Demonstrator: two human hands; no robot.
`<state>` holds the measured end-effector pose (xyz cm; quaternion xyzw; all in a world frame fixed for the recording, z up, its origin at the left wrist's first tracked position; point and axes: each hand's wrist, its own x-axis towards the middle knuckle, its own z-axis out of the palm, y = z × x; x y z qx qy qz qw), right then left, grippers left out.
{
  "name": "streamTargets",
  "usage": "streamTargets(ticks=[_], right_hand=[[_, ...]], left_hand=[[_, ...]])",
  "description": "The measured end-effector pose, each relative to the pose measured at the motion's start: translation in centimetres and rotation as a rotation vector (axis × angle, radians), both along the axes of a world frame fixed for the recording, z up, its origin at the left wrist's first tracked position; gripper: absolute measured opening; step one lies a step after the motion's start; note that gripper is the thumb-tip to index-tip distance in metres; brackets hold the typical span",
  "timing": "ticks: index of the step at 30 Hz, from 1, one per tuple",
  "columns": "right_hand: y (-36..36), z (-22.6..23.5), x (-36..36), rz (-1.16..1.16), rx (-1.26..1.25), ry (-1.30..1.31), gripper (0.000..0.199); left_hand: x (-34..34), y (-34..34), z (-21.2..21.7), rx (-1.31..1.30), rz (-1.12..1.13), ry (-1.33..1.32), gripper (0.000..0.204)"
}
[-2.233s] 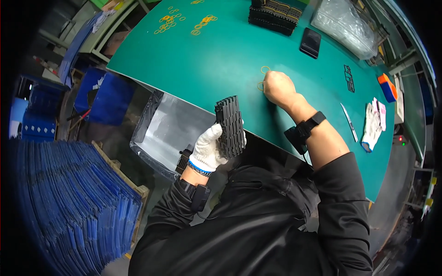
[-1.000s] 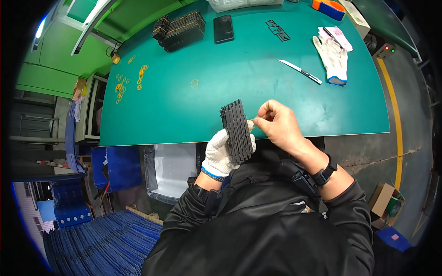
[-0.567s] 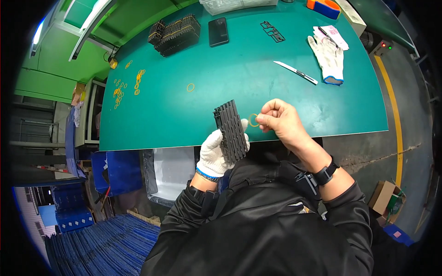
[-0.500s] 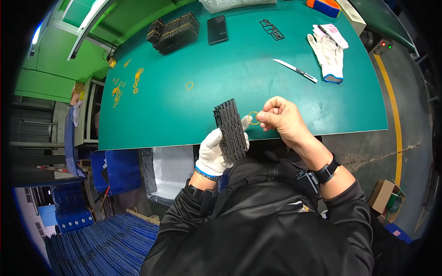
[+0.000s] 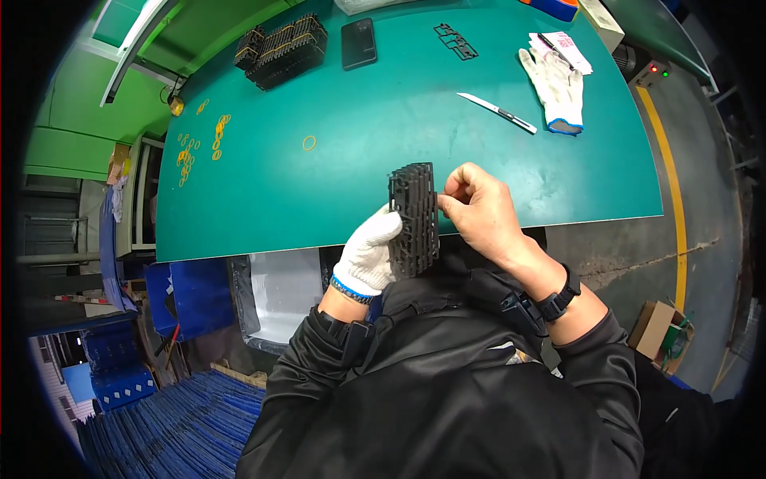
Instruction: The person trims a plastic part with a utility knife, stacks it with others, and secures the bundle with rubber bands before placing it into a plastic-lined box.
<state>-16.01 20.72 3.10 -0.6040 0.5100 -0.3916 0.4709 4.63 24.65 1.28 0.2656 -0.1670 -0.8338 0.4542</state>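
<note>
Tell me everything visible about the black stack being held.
The black stack is an oblong bundle of thin, slotted layers with jagged, openwork edges, plastic-looking. Its long side runs roughly up the picture, its top overlapping the green table in view. The gloved left grip holds it; the bare right grip is at its right edge, contact unclear.

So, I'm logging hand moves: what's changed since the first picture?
The right hand has picked up a rubber band, now hidden, and moved toward the body, to the right edge of the black stack. The stack has turned, still held by the left hand. Knife and phone stay put.
</note>
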Motion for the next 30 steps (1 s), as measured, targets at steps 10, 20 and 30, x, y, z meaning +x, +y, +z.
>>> streamTargets(ticks=[10, 20, 30], right_hand=[[0.6, -1.5, -2.3, 0.246, 0.401, -0.726, 0.013], [0.2, -0.9, -3.7, 0.332, 0.529, -1.103, 0.027], [-1.0, 6.0, -4.7, 0.379, -0.114, 0.096, 0.050]], left_hand=[[1.5, -0.3, -0.5, -0.055, -0.019, 0.240, 0.071], [-0.9, 0.1, 2.6, -0.093, -0.116, 0.096, 0.063], [0.6, -1.7, 6.4, -0.504, -0.195, -1.075, 0.054]])
